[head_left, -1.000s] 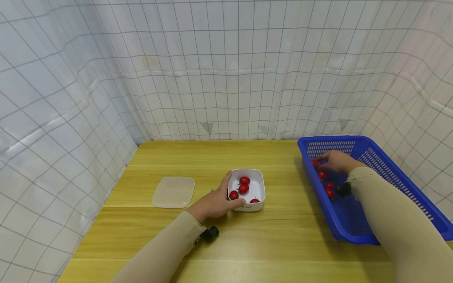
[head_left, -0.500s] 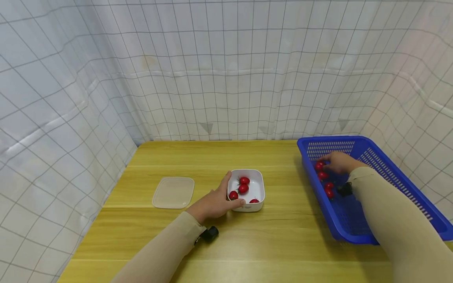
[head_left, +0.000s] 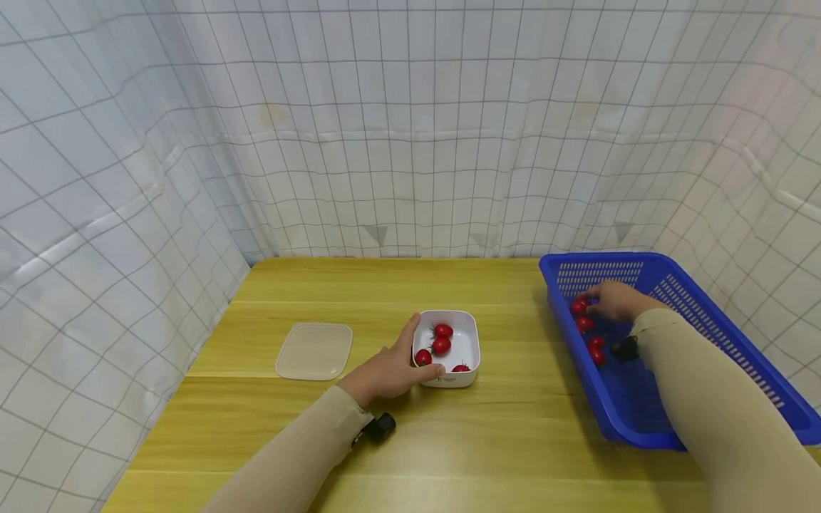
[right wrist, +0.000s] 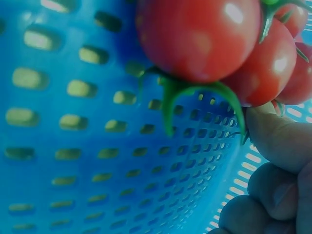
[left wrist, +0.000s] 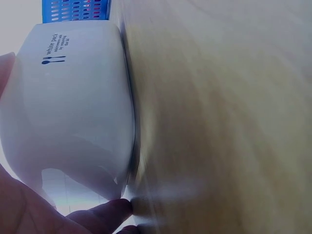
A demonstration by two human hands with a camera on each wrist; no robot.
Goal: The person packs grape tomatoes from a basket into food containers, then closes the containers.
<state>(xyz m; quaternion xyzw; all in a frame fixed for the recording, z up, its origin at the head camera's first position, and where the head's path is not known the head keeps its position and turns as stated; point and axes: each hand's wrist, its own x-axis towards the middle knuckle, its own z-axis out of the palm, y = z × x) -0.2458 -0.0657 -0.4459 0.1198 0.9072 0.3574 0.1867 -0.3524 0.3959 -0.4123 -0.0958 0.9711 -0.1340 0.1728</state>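
Observation:
My left hand (head_left: pixel 388 367) grips the left side of a white square food container (head_left: pixel 470 335), thumb at the front and fingers at the far left. Several red cherry tomatoes (head_left: pixel 441 346) lie inside it; in the left wrist view the container's wall (left wrist: pixel 73 102) carries small dark print. At the right, my right hand (head_left: pixel 616 301) reaches into a blue plastic basket (head_left: pixel 606 410) and pinches a cherry tomato (head_left: pixel 579 306) by the left wall. More cherry tomatoes (head_left: pixel 596 355) sit just below it. In the right wrist view the thumb (right wrist: pixel 273 131) touches a tomato (right wrist: pixel 268 63); the fingers' contact is partly hidden.
A translucent square lid (head_left: pixel 314 351) lies flat on the wooden table (head_left: pixel 385 285), left of the container. White grid-patterned curtains (head_left: pixel 398 142) enclose the back and sides. The basket's raised rim (head_left: pixel 580 377) stands between the container and the right hand.
The tomato at my right fingertips has shifted slightly right, off the basket's left wall, and the fingers have drawn in a little. My left hand and the container stay put. The head view has tilted slightly.

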